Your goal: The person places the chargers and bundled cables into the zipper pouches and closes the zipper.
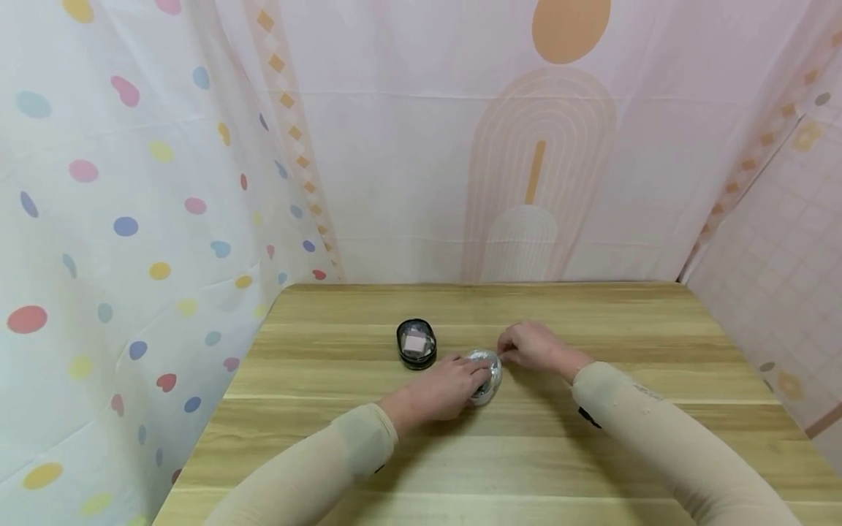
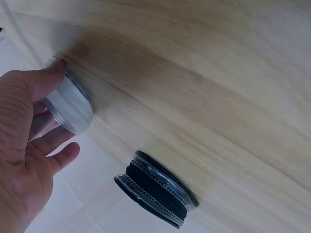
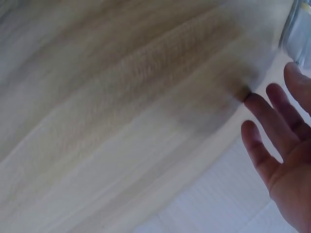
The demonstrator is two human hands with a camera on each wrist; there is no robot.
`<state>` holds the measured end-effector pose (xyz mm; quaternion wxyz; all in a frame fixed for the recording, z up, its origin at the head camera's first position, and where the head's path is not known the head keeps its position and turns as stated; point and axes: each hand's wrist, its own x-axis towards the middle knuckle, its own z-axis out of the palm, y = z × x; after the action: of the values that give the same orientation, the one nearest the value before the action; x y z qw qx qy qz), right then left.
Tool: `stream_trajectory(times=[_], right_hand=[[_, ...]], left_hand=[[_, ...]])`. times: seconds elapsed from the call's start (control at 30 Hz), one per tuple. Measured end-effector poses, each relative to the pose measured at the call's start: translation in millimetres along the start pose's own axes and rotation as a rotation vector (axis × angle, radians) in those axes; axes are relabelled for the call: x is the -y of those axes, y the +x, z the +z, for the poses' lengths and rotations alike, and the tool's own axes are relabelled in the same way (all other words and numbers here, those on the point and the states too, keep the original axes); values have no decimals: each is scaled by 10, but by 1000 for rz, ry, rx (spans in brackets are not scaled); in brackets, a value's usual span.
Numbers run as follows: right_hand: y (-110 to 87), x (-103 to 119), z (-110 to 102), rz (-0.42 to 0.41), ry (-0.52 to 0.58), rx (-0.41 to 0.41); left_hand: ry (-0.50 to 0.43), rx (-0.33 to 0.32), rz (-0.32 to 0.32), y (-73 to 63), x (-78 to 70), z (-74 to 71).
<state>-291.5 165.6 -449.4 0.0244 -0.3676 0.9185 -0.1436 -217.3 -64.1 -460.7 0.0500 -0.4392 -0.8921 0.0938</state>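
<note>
My left hand point(image 1: 447, 387) holds a clear-sided spool point(image 1: 488, 393) on the table; in the left wrist view, thumb and fingers curl round this spool point(image 2: 77, 104), wound with whitish ribbon. A pale strip of that ribbon point(image 2: 22, 39) runs off it toward the upper left. Right of the spool, my right hand point(image 1: 534, 345) has thumb and forefinger together at the ribbon's end. Its other fingers are loosely bent in the right wrist view, where the pinch itself is out of frame. Left of both hands lies a second, black spool point(image 2: 158, 189) with beaded-looking edges.
The black spool has a pale label point(image 1: 414, 343) on its upper face in the head view. Both spools are on a wooden table point(image 1: 526, 467). A patterned curtain point(image 1: 395, 183) hangs behind the far edge, with a dotted one point(image 1: 131, 292) at the left.
</note>
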Motion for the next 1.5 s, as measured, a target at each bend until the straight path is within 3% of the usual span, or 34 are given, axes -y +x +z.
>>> stream_trajectory(times=[0.2,0.47,0.7,1.17,1.5], right_hand=[[-30,-44,-16,24,91,72],[-1,-7,42,-1,-12,-4],[68,48,99,13,-113,-51],[38,3,88,40,-25,-34],[-6,-37,6,35,48,47]], left_hand=[[7,6,-18,-16,-16,23],[-11,-29,-38,-40,-1,71],[-7,-17,0,-45,64,54],[-72,53,-58,-3,18,16],[-67,26,-89,-8,-16,20]])
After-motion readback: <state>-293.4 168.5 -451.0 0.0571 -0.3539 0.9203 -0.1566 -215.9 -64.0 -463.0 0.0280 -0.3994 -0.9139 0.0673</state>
